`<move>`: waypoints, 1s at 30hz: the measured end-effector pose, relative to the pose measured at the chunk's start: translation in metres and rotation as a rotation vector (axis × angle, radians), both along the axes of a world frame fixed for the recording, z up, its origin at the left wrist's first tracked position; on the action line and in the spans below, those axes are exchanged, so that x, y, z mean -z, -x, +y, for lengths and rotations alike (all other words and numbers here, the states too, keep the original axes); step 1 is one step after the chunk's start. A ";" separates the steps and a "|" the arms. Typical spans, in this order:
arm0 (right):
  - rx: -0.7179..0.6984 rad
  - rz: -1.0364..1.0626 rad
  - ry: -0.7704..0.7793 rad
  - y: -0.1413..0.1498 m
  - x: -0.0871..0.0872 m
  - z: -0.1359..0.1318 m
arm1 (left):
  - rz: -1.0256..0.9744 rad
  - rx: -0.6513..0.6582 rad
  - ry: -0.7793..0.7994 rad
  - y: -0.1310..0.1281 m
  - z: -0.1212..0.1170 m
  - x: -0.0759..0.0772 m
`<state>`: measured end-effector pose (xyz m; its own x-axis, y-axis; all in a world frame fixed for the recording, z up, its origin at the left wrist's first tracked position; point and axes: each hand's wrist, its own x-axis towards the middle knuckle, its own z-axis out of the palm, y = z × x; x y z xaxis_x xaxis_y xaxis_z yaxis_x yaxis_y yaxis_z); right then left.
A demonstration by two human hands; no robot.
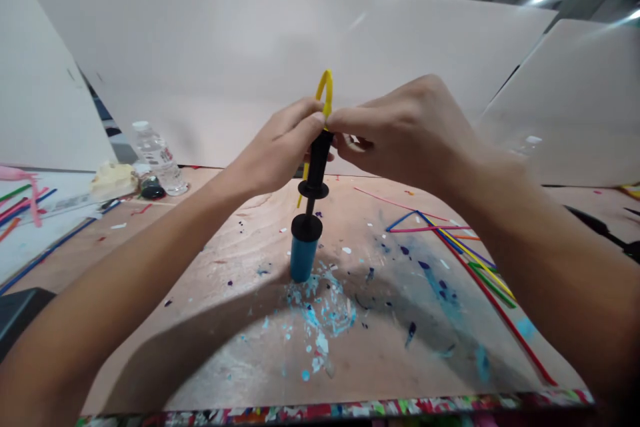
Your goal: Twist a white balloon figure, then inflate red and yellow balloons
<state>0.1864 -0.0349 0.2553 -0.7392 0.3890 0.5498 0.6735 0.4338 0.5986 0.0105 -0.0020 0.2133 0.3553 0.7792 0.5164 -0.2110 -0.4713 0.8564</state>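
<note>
Upright in front of me is a black and blue balloon pump [303,257]; whether its lower end rests on the table I cannot tell. A long thin yellow balloon [328,83] loops above the pump's top, and its free end hangs down behind my left hand, beside the black barrel. My left hand [283,147] is closed around the top of the pump, thumb against the balloon. From the other side my right hand [400,123] pinches the balloon's neck at the tip of the pump. The nozzle itself is hidden by my fingers.
Several uninflated balloons [493,287] lie on the right of the paint-spotted wooden table [215,347]. At the back left stands a clear bottle [161,160] beside a crumpled pale lump [114,180]. More balloons [23,207] lie far left. White panels [250,47] enclose the table.
</note>
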 end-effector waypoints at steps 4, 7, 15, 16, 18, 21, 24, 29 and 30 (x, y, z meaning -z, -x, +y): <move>0.037 0.059 0.042 0.005 0.000 0.006 | -0.109 0.056 0.034 -0.020 0.003 0.005; 0.019 0.162 0.064 0.007 0.009 0.014 | -0.225 0.002 0.009 -0.030 0.013 0.014; -0.352 0.840 0.521 0.022 0.099 0.020 | -0.336 0.065 0.039 -0.028 0.027 0.036; -0.385 0.893 0.602 0.025 0.114 0.019 | -0.330 0.088 0.024 -0.026 0.025 0.035; -0.398 0.931 0.766 0.032 0.141 0.019 | -0.352 0.107 0.050 -0.019 0.024 0.033; -0.344 0.874 0.935 0.037 0.170 0.023 | -0.506 0.024 0.159 -0.002 0.038 0.032; -0.234 0.862 1.021 0.033 0.190 0.036 | -0.723 -0.142 0.239 0.025 0.075 0.049; -0.096 0.820 1.230 0.019 0.215 0.056 | -0.875 -0.354 0.338 0.066 0.138 0.102; -0.087 0.824 1.257 0.016 0.218 0.058 | -0.859 -0.382 0.344 0.072 0.142 0.109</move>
